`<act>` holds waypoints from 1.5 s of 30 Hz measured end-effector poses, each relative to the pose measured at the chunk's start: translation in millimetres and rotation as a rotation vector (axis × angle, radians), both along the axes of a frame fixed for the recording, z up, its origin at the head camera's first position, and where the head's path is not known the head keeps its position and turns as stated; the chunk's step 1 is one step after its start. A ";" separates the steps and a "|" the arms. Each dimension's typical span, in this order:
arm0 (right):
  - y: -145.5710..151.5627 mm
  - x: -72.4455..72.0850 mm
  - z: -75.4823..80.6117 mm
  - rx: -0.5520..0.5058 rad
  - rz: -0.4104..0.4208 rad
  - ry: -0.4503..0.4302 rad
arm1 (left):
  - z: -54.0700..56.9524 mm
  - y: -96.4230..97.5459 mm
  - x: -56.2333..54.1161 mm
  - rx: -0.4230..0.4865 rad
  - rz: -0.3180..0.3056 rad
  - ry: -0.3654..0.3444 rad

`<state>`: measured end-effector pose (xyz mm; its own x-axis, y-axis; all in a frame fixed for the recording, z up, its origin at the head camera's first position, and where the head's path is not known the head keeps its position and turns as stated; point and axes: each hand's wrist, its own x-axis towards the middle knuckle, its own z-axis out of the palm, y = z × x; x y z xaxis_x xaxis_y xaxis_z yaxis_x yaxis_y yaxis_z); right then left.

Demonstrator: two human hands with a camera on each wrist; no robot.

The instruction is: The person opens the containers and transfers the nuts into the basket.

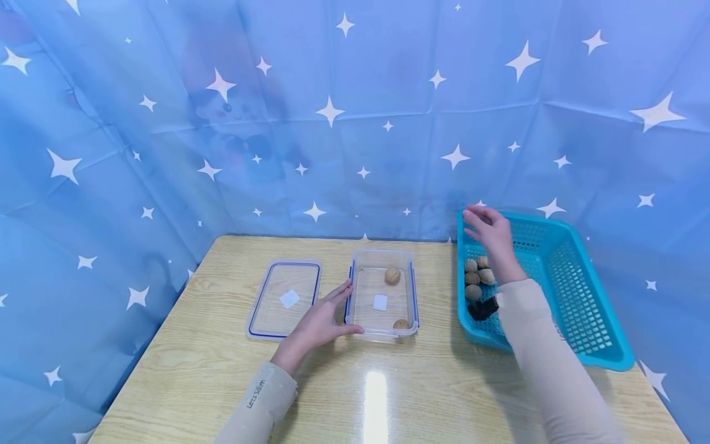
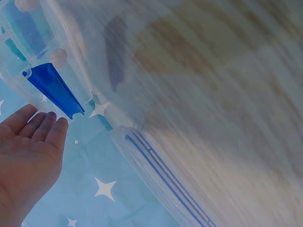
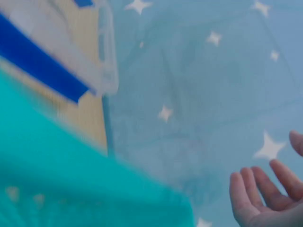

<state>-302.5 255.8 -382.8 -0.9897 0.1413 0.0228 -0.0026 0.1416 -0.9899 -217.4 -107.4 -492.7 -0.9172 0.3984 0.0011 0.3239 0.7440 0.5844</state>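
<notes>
A clear plastic food container [image 1: 370,290] with blue side clips stands on the table, holding one walnut [image 1: 392,275] toward its far side and another walnut [image 1: 402,324] at its near right corner. My left hand [image 1: 324,320] rests against the container's left side, fingers and thumb spread along it. Over the left part of a turquoise basket [image 1: 601,308] is my right hand [image 1: 492,233], its fingers loosely bent with nothing seen between them. Several walnuts [image 1: 473,279] lie in the basket's left side, partly hidden by the right wrist.
The container's clear lid [image 1: 272,308], edged in blue, lies flat left of the container. A star-printed blue curtain [image 1: 377,148] hangs behind the wooden table [image 1: 183,364]. A small black device [image 1: 484,308] sits at the right wrist.
</notes>
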 end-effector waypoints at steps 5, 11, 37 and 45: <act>-24.6 3.5 4.9 0.037 0.020 0.031 | -0.4 -0.1 -1.9 -0.009 -0.002 0.006; -52.6 13.9 3.7 0.057 0.078 0.056 | -0.5 -0.6 -2.8 -0.011 -0.001 0.006; -128.0 22.6 -78.6 0.140 0.350 -0.195 | 0.4 -0.1 -1.1 0.003 0.004 0.005; -139.1 21.2 -93.6 0.289 0.406 -0.273 | -1.1 1.5 -0.9 0.000 -0.002 -0.003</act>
